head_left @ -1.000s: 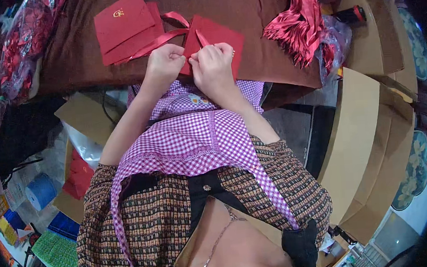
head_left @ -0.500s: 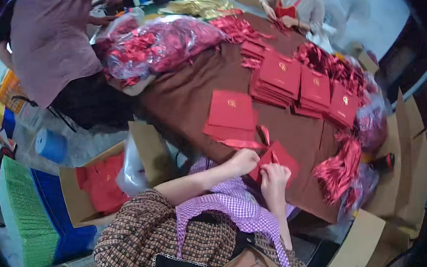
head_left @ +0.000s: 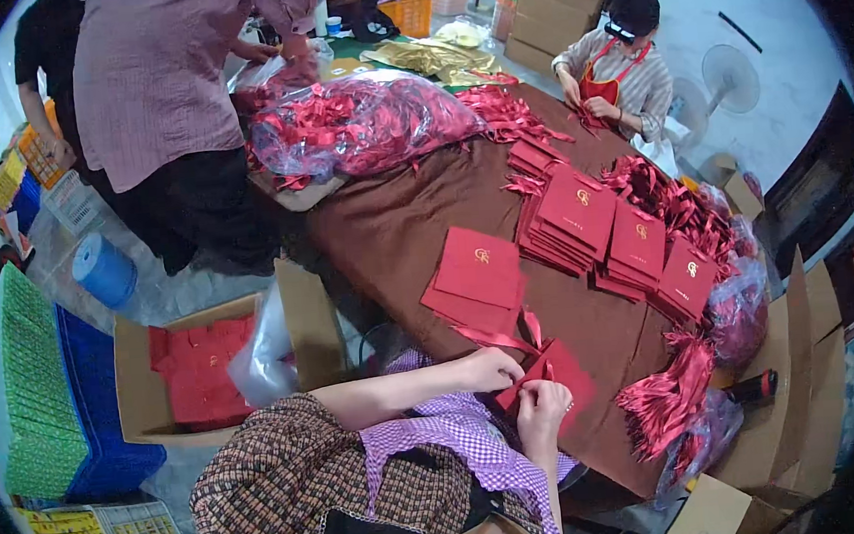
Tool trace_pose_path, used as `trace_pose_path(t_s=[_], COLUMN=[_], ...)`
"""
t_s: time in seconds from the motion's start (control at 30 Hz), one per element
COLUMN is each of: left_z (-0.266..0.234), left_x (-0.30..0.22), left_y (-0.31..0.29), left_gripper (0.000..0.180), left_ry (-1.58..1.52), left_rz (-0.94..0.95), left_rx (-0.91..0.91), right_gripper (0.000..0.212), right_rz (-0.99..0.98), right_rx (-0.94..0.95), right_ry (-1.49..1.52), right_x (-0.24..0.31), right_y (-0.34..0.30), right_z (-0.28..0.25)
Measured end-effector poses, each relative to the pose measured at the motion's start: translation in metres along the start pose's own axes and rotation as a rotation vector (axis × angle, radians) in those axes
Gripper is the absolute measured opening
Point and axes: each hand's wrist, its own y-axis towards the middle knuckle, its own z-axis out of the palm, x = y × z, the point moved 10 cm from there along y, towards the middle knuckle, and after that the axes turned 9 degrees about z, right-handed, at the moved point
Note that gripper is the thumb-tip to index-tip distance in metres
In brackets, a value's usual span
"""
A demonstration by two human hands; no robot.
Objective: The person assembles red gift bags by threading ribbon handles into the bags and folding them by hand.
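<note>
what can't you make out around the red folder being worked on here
Head view, the only one:
- Fingertips of left hand and right hand: too small to tell their grip on the red folder.
- Folder's near edge: hidden by the hands.
- Cardboard box: contents half covered by a plastic bag.

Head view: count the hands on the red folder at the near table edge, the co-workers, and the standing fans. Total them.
Hands on the red folder: 2 (left hand, right hand)
Co-workers: 3 (mauve shirt, black top, striped shirt)
Standing fan: 1
Total: 6
</note>
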Motion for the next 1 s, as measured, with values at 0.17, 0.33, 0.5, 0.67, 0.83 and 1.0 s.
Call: trace_pose_path(t_s=[0.17, 0.33, 0.5, 0.67, 0.83, 1.0], left_z=[0.007, 0.014, 0.02, 0.008, 0.007, 0.01], left_x=[-0.028, -0.038, -0.033, -0.052, -0.041, -0.018], left_y=[0.0, -0.008, -0.007, -0.01, -0.01, -0.003], left_gripper=[0.03, 0.026, 0.018, 0.004, 0.014, 0.021], left_ry=[0.397, 0.498, 0.477, 0.337, 0.295, 0.053], left_rz=[0.377, 0.32, 0.588, 0.535, 0.513, 0.276], left_rx=[0.03, 0.048, -0.088, -0.185, -0.093, 0.072], right_gripper=[0.01, 0.01, 0.008, 0.008, 0.007, 0.009], right_rz=[0.049, 0.088, 0.116, 0.063, 0.134, 0.17], right_rx=[-0.02, -0.035, -0.045, -0.092, -0.06, -0.124], right_ry=[0.07, 0.09, 0.157, 0.208, 0.237, 0.283], right_x=[-0.009, -0.014, -0.024, -0.009, -0.019, -0.024], right_y=[-0.005, -0.011, -0.014, -0.002, -0.002, -0.003], right_z=[0.0, -0.002, -0.005, -0.02, -0.012, -0.021])
